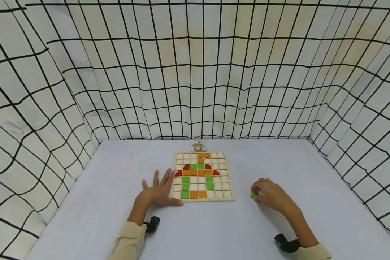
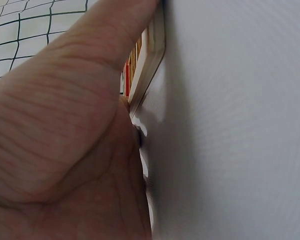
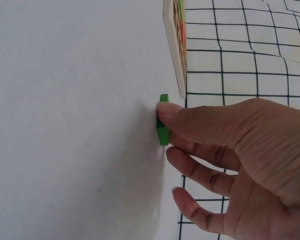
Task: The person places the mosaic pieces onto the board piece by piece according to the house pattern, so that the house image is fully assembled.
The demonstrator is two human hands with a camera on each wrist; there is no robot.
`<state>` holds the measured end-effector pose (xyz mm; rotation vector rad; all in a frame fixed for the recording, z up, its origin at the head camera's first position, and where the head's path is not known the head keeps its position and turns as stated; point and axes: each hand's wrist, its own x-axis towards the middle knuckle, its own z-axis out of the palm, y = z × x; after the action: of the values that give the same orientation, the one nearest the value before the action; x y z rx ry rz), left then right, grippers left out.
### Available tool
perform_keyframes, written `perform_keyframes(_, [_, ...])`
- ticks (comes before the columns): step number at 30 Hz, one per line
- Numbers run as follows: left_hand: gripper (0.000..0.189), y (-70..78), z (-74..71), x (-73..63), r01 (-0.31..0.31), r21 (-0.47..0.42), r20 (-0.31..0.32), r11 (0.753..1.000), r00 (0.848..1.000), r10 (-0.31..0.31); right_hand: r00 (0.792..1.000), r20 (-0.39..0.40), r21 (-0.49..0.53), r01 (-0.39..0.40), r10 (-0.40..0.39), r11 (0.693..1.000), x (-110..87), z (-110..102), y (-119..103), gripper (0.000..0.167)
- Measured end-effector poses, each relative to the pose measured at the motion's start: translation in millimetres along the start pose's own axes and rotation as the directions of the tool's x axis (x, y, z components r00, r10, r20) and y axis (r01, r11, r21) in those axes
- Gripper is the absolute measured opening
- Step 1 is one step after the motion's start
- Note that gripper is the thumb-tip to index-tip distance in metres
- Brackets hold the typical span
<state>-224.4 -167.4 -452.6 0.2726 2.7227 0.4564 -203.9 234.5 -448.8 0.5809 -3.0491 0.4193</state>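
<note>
A square wooden grid board (image 1: 219, 186) lies on the white table, with green, orange and red tiles filling some of its cells. My left hand (image 1: 158, 192) rests at the board's left edge, fingers spread and thumb along the near-left corner. In the left wrist view, the thumb (image 2: 65, 55) reaches toward the board's pale side (image 2: 149, 65). Off to the right of the board, my right hand (image 1: 273, 194) pinches a small green tile (image 3: 163, 131) between thumb and finger, its other fingers loosely bent. The tile (image 1: 254, 194) is partly hidden by the fingers in the head view.
A small picture card (image 1: 199, 146) with a coloured pattern lies just behind the board. White walls covered by a black grid net (image 1: 201, 76) enclose the table (image 1: 117, 162) at the back and both sides. A black wrist camera (image 1: 152, 224) sits on the left wrist.
</note>
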Motion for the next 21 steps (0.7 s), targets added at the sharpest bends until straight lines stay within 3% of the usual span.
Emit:
perform_keyframes(11, [0.126,-3.9,0.9,2.8,0.005,0.007,-0.001,1.0,1.0,-0.005,1.0,0.004,0.003,-0.017,0.017,1.0,3.7,1.7,1.9,0.014])
perform_keyframes(21, [0.126,-3.8,1.8,3.1,0.0,0.0,0.001,1.0,1.0,0.0,0.992,-0.024,-0.044,0.119,-0.12,0.992,12.8,3.1,-9.1,0.018])
